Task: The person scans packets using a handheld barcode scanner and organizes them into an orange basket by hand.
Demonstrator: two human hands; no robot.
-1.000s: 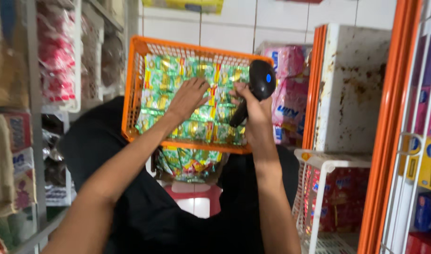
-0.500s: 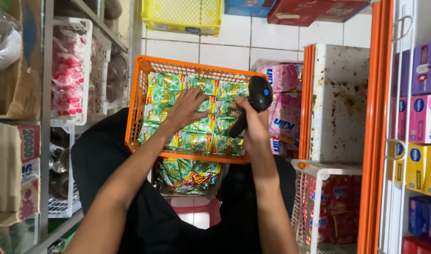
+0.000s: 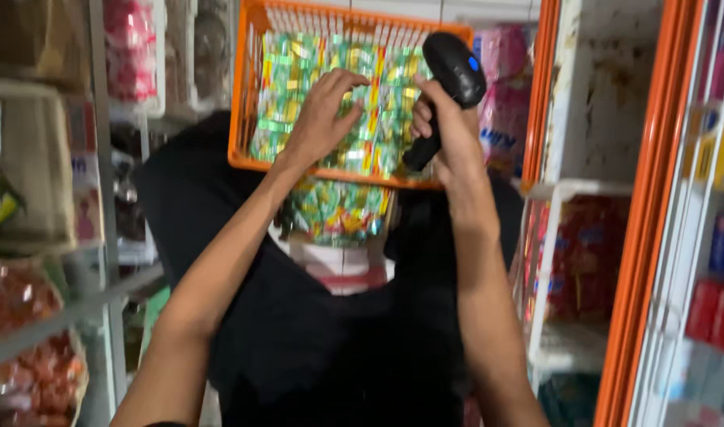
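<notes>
- Orange wire basket point(image 3: 247, 103) tilted toward the camera, high in the middle of the view, packed with green and yellow packets point(image 3: 378, 87) in rows.
- Left hand point(image 3: 321, 111) laid flat on the packets inside the basket, fingers point(image 3: 347, 79) spread and slightly curled, tips touching the wrappers near the middle row.
- Right hand point(image 3: 445, 119) closed in a fist round the grip of a black scanner point(image 3: 449, 75), thumb side toward the basket.
- Scanner head up at the basket's upper right corner, a small blue dot on its side; handle running down across the basket's lower right rim.
- More green packets point(image 3: 334, 213) hanging just below the basket's front rim.
- Black cloth point(image 3: 330, 340) filling the lower middle, between and under both forearms.
- Pink packs point(image 3: 508, 103) just right of the basket, behind the scanner.
- White, stained shelf wall point(image 3: 607, 103) further right, with red packs point(image 3: 575, 253) on a white wire rack beneath it.
- Orange upright point(image 3: 646, 237) at the right, then shelves of yellow, blue and red boxes at the edge, blurred.
- Grey shelf rail point(image 3: 77, 308) at the left, with pink packs hanging above and reddish bags below; all blurred, kinds hard to tell.
</notes>
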